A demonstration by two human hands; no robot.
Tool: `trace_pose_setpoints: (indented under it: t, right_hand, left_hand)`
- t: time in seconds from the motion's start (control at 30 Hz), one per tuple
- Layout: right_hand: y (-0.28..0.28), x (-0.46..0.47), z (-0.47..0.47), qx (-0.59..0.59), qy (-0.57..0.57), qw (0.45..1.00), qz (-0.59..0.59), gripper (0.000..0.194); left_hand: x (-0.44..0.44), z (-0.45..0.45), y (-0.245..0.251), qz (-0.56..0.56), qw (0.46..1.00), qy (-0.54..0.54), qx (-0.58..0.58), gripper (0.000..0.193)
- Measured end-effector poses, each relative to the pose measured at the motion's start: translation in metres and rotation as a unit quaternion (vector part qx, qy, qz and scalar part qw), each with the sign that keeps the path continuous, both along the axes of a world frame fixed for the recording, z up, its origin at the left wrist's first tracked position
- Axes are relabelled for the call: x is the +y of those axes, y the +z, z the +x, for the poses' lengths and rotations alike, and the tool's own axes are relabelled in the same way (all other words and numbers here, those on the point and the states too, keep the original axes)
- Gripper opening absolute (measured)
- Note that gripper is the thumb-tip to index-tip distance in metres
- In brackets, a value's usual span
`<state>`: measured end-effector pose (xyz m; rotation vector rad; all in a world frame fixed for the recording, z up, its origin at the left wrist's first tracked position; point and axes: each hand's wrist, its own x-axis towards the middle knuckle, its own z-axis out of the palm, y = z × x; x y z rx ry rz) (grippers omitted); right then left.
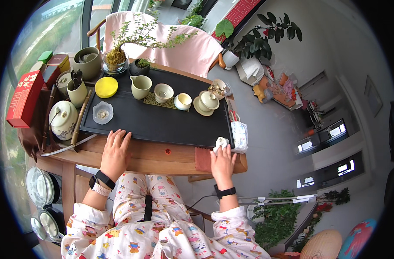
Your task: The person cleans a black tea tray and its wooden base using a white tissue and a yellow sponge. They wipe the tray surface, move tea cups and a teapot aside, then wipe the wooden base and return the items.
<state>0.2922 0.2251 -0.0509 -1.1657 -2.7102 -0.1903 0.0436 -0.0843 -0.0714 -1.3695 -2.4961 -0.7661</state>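
My left hand (pixel 115 155) rests spread on the front edge of the wooden table, its fingertips at the rim of the black tea tray (pixel 158 128). My right hand (pixel 223 165) lies with fingers apart at the tray's front right corner. Its fingertips meet a crumpled white tissue (pixel 221 144); no grip on it shows. Under that hand's left side is a folded reddish-brown cloth (pixel 203 159). On the tray stand a pouring pitcher (pixel 141 87), a strainer on its holder (pixel 163 93), a small cup (pixel 183 101) and a lidded gaiwan (pixel 208 102) on a saucer.
A frosted glass dish (pixel 102 113) and a yellow round lid (pixel 106 87) sit on the tray's left. Beside them are a porcelain jar (pixel 63 119) and a utensil holder (pixel 77 94). A tissue pack (pixel 239 136) touches the right edge. A potted plant (pixel 116 58) stands behind.
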Motion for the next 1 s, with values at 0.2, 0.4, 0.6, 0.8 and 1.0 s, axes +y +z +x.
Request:
trace_pose_setpoints:
  t: [0.2, 0.4, 0.6, 0.8, 1.0]
  right_hand:
    - [-0.015, -0.094, -0.086, 0.071, 0.207, 0.975, -0.031, 0.05]
    - [-0.022, -0.134, -0.113, 0.133, 0.288, 0.946, -0.069, 0.056]
    - [-0.012, -0.046, -0.039, 0.079, 0.161, 0.983, 0.028, 0.049]
    - [0.002, 0.003, -0.006, 0.042, 0.027, 0.999, 0.014, 0.046]
    - [-0.014, -0.074, -0.075, 0.133, 0.229, 0.964, -0.017, 0.036]
  left_hand:
    - [0.003, 0.002, 0.001, -0.018, 0.999, 0.016, 0.022, 0.074]
    - [0.0, 0.001, 0.009, -0.022, 1.0, -0.003, 0.008, 0.075]
    - [0.001, 0.002, 0.008, -0.013, 1.0, 0.003, 0.005, 0.077]
    - [0.004, 0.005, 0.004, -0.023, 0.999, 0.021, 0.017, 0.078]
    - [0.006, 0.006, 0.004, -0.037, 0.999, 0.024, 0.009, 0.078]
